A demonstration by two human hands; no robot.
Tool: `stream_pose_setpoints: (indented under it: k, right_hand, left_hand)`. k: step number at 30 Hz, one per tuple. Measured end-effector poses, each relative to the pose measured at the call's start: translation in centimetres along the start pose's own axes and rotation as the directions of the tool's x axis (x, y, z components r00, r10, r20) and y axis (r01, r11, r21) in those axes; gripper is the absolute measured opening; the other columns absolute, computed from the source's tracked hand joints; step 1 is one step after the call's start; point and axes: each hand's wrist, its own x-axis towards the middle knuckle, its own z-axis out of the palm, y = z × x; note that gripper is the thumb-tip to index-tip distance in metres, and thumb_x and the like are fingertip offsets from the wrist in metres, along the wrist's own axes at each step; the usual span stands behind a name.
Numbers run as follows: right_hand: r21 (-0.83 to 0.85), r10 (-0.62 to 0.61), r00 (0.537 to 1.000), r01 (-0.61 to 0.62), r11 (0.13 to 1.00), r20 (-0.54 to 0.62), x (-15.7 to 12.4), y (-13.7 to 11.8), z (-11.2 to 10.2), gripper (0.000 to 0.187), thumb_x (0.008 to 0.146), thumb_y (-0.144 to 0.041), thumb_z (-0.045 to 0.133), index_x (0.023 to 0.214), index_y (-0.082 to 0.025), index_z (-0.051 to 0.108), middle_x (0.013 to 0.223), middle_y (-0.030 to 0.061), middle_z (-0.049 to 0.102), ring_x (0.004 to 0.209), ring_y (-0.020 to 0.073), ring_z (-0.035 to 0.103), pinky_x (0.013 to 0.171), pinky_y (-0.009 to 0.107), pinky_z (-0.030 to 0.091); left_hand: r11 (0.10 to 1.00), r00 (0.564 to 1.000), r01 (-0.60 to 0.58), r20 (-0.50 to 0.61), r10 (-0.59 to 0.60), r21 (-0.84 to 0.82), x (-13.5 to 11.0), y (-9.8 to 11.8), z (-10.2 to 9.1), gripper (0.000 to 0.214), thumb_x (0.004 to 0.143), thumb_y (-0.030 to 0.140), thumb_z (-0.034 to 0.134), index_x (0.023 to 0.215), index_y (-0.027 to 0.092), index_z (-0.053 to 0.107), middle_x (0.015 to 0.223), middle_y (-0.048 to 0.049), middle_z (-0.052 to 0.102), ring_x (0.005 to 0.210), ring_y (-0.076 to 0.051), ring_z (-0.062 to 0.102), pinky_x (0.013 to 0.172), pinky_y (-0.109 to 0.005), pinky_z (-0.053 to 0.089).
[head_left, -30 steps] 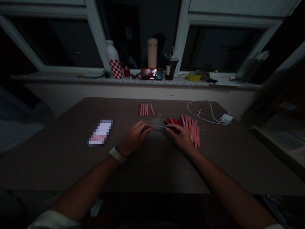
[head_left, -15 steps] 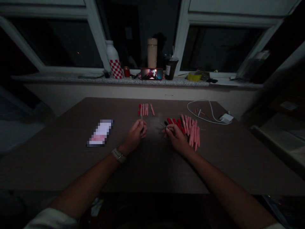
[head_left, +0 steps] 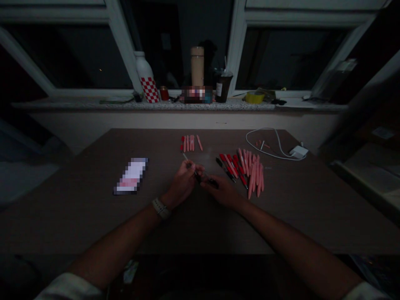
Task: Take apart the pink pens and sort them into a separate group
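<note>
My left hand [head_left: 186,177] is closed in a pinch on a thin pale stick [head_left: 185,156] that looks like a pen refill, its end poking up past the fingers. Close beside it, my right hand [head_left: 221,188] has its fingers wrapped around a black pen [head_left: 213,182]. The pen's front end meets the fingers of my left hand; in the dim light I cannot tell whether the two parts join. Just right of my hands lie several red and black pens [head_left: 233,164] and a bunch of pink pens [head_left: 256,173].
A short row of pink pens [head_left: 189,143] lies at the table's far side. A lit phone [head_left: 131,176] rests at left. At right are a white cable with a charger [head_left: 299,152] and small pink pieces. Bottles and a cup [head_left: 223,88] stand on the windowsill [head_left: 118,106].
My right hand has moved left, away from the pens and toward my body, bringing the black pen up to my left hand. My left hand has shifted slightly right and nearer.
</note>
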Motion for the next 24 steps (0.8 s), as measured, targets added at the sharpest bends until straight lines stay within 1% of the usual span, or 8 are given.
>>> stream_pose_setpoints:
  k: [3, 6, 8, 10, 13, 17, 21, 24]
  right_hand:
    - [-0.019, 0.005, 1.0, -0.005, 1.0, -0.001, 0.1, 0.0, -0.1, 0.021, 0.084, -0.041, 0.061, 0.084, -0.022, 0.07, 0.074, -0.0017, 0.064, 0.068, 0.0173, 0.055, 0.063, 0.027, 0.039]
    - [-0.078, 0.014, 0.999, -0.017, 0.997, -0.038, 0.1, -0.3, -0.6, 0.023, 0.085, -0.042, 0.059, 0.081, -0.022, 0.069, 0.069, -0.0019, 0.061, 0.065, 0.0166, 0.053, 0.06, 0.026, 0.037]
    - [-0.105, 0.005, 0.995, -0.015, 0.994, -0.098, 0.1, -0.3, -1.2, 0.026, 0.087, -0.043, 0.056, 0.082, -0.021, 0.068, 0.069, -0.0017, 0.061, 0.065, 0.0165, 0.053, 0.06, 0.026, 0.038]
    - [-0.11, -0.013, 0.985, -0.006, 0.994, -0.175, 0.3, -0.2, -1.7, 0.028, 0.088, -0.044, 0.054, 0.084, -0.02, 0.068, 0.073, -0.001, 0.063, 0.07, 0.0169, 0.055, 0.064, 0.026, 0.039]
    - [-0.098, -0.023, 0.954, -0.007, 0.995, -0.3, 0.6, 0.4, -2.5, 0.031, 0.087, -0.045, 0.054, 0.086, -0.017, 0.067, 0.077, 0.0006, 0.065, 0.076, 0.0186, 0.058, 0.069, 0.027, 0.041]
    - [-0.056, -0.001, 0.915, -0.024, 0.998, -0.404, 1.0, 1.0, -3.0, 0.034, 0.086, -0.048, 0.055, 0.088, -0.017, 0.068, 0.079, 0.0015, 0.065, 0.08, 0.0207, 0.06, 0.072, 0.029, 0.043]
    - [-0.039, -0.007, 0.888, -0.012, 0.999, -0.46, 1.1, 1.1, -3.0, 0.035, 0.085, -0.049, 0.055, 0.09, -0.017, 0.068, 0.082, 0.0027, 0.067, 0.082, 0.0215, 0.061, 0.075, 0.031, 0.044]
    - [-0.048, -0.036, 0.88, 0.015, 0.999, -0.474, 1.1, 1.0, -3.0, 0.036, 0.086, -0.05, 0.054, 0.091, -0.017, 0.069, 0.085, 0.004, 0.068, 0.084, 0.0222, 0.061, 0.078, 0.032, 0.045]
  left_hand:
    - [0.999, 1.0, 0.003, -0.011, -0.003, 0.043, 0.0, 0.0, 0.0, 0.029, 0.083, 0.029, 0.066, 0.094, 0.022, 0.04, 0.088, -0.0004, 0.065, 0.072, -0.01, 0.058, 0.074, -0.027, 0.049]
    - [0.992, 1.0, 0.01, -0.002, -0.01, 0.122, 0.2, 0.1, -0.3, 0.029, 0.084, 0.034, 0.066, 0.096, 0.02, 0.043, 0.099, -0.0055, 0.069, 0.078, -0.011, 0.061, 0.079, -0.028, 0.049]
    - [0.98, 1.0, 0.016, -0.014, -0.013, 0.199, 0.4, 0.0, -0.7, 0.028, 0.085, 0.038, 0.063, 0.099, 0.018, 0.048, 0.109, -0.0097, 0.069, 0.088, -0.014, 0.063, 0.082, -0.029, 0.049]
    - [0.958, 0.999, 0.032, -0.051, -0.018, 0.284, 0.5, -0.1, -1.1, 0.031, 0.086, 0.042, 0.061, 0.102, 0.016, 0.056, 0.115, -0.0122, 0.067, 0.095, -0.016, 0.064, 0.08, -0.027, 0.05]
    - [0.922, 0.992, 0.103, -0.105, -0.068, 0.373, 0.5, -0.2, -1.4, 0.038, 0.085, 0.046, 0.061, 0.105, 0.013, 0.064, 0.112, -0.0129, 0.069, 0.089, -0.017, 0.066, 0.069, -0.024, 0.051]
    - [0.921, 0.979, 0.195, -0.119, -0.164, 0.336, 0.1, 0.3, -0.9, 0.037, 0.082, 0.04, 0.068, 0.108, 0.013, 0.067, 0.104, -0.012, 0.072, 0.076, -0.013, 0.066, 0.064, -0.022, 0.05]
    - [0.937, 0.968, 0.242, -0.127, -0.216, 0.251, -0.2, 0.6, -0.5, 0.031, 0.078, 0.028, 0.074, 0.104, 0.013, 0.069, 0.103, -0.0116, 0.073, 0.077, -0.012, 0.066, 0.067, -0.021, 0.05]
    - [0.941, 0.962, 0.264, -0.129, -0.24, 0.213, -0.1, 0.4, -0.6, 0.027, 0.077, 0.024, 0.074, 0.102, 0.014, 0.07, 0.101, -0.0107, 0.073, 0.077, -0.011, 0.066, 0.067, -0.02, 0.051]
